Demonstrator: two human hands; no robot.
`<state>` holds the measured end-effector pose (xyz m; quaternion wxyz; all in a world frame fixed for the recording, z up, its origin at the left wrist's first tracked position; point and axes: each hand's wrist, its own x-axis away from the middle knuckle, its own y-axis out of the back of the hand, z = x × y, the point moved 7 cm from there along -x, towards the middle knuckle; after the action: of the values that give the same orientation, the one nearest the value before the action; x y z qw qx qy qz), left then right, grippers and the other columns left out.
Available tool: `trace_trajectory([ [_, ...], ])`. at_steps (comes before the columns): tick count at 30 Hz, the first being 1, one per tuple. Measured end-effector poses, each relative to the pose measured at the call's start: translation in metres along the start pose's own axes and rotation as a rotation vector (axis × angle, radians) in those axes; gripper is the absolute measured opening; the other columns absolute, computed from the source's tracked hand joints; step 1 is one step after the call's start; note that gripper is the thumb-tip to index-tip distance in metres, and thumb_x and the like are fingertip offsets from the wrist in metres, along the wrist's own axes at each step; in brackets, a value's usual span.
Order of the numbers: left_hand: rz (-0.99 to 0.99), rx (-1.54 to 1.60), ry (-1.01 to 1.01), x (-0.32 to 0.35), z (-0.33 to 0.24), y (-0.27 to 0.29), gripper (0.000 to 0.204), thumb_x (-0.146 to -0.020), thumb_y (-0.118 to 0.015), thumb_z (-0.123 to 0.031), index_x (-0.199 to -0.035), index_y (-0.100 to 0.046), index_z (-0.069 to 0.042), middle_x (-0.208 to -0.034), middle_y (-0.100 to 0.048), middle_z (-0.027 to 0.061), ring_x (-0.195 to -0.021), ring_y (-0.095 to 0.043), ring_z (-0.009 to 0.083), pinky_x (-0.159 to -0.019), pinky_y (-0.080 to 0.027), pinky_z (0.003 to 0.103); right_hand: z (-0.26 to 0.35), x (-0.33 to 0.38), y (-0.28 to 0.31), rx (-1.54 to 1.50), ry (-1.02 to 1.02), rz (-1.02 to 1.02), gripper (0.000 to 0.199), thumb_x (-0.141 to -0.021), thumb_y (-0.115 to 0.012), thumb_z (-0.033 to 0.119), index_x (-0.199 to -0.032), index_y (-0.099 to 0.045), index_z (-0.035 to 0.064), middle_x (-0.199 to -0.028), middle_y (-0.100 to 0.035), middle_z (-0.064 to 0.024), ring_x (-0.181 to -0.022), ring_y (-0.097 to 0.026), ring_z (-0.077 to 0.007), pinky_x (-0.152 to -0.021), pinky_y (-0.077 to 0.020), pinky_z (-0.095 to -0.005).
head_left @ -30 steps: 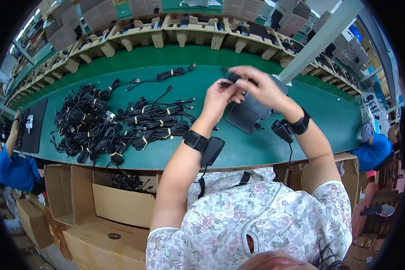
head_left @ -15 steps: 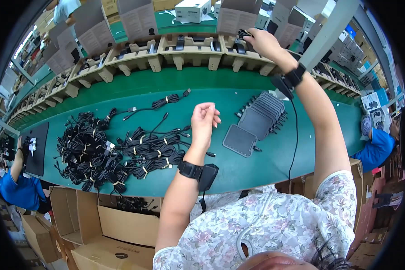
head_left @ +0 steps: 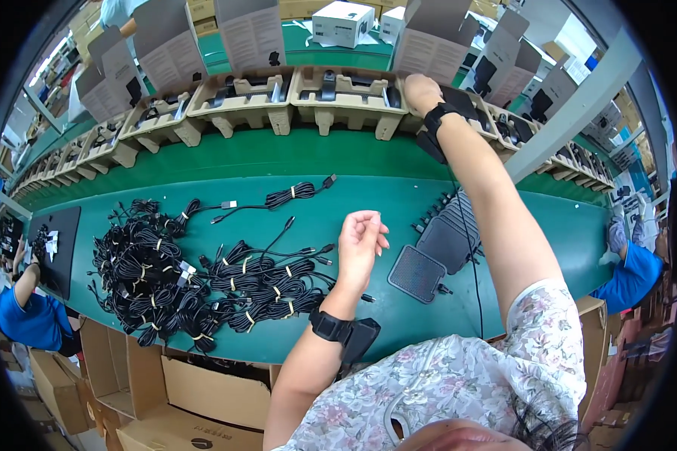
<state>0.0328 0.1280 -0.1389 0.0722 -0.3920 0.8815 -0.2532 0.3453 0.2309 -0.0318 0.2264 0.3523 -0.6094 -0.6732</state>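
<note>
My left hand (head_left: 362, 244) hovers above the green bench, loosely curled, thumb against the fingers, and nothing shows in it. Left of it lies a large heap of black cables (head_left: 233, 289), coiled and tied with pale bands. One tied cable (head_left: 289, 194) rests apart beyond the heap. On the right side, a fanned row of dark grey flat rectangular pieces (head_left: 416, 273) has short plugs at their edges. My right hand (head_left: 423, 94) reaches far over a brown moulded tray (head_left: 353, 105) in the back row; its fingers are hidden, so what they hold cannot be seen.
Several moulded trays with black parts line a raised ledge (head_left: 248, 158), open printed boxes (head_left: 248, 37) behind them. A pale post (head_left: 579, 113) slants at the right. Cardboard boxes (head_left: 210, 387) stand below the front edge. Co-workers in blue (head_left: 30, 316) sit at both ends.
My right hand, which held a black cable above the tray, has moved down into it, and a dark flat piece shows beside it. My left hand stays curled. The view has shifted slightly.
</note>
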Motion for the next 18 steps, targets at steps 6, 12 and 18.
trace_trajectory([
  [6,0.005,-0.007,0.035,0.000,0.009,-0.003,0.015,-0.092,-0.050,-0.016,-0.099,-0.049,-0.003,-0.079,-0.057,0.0053,-0.060,-0.053,0.0084,-0.050,-0.040,0.019,-0.045,-0.032,-0.017,-0.260,-0.146,-0.044,0.025,-0.082,-0.048,0.014,-0.093,-0.064,-0.0020,-0.100,-0.062,-0.0219,-0.093,-0.060,-0.0363,-0.075,-0.0496,-0.0382],
  [12,0.004,0.009,0.039,-0.001,0.012,-0.005,0.014,-0.091,-0.051,-0.015,-0.097,-0.048,-0.003,-0.077,-0.056,0.0048,-0.056,-0.051,0.0072,-0.047,-0.038,0.018,-0.061,-0.027,-0.030,-0.646,0.102,0.182,0.025,-0.077,-0.053,0.012,-0.094,-0.064,-0.0023,-0.093,-0.062,-0.0240,-0.080,-0.059,-0.0393,-0.064,-0.0477,-0.0425],
  [18,-0.039,-0.132,-0.017,0.000,0.009,0.005,0.016,-0.089,-0.054,-0.015,-0.098,-0.049,-0.003,-0.078,-0.056,0.0041,-0.059,-0.052,0.0064,-0.048,-0.039,0.018,-0.017,-0.003,-0.020,-0.097,0.127,-0.300,0.022,-0.075,-0.058,0.011,-0.095,-0.064,0.0047,-0.089,-0.063,-0.0164,-0.082,-0.058,-0.0345,-0.069,-0.0468,-0.0415],
])
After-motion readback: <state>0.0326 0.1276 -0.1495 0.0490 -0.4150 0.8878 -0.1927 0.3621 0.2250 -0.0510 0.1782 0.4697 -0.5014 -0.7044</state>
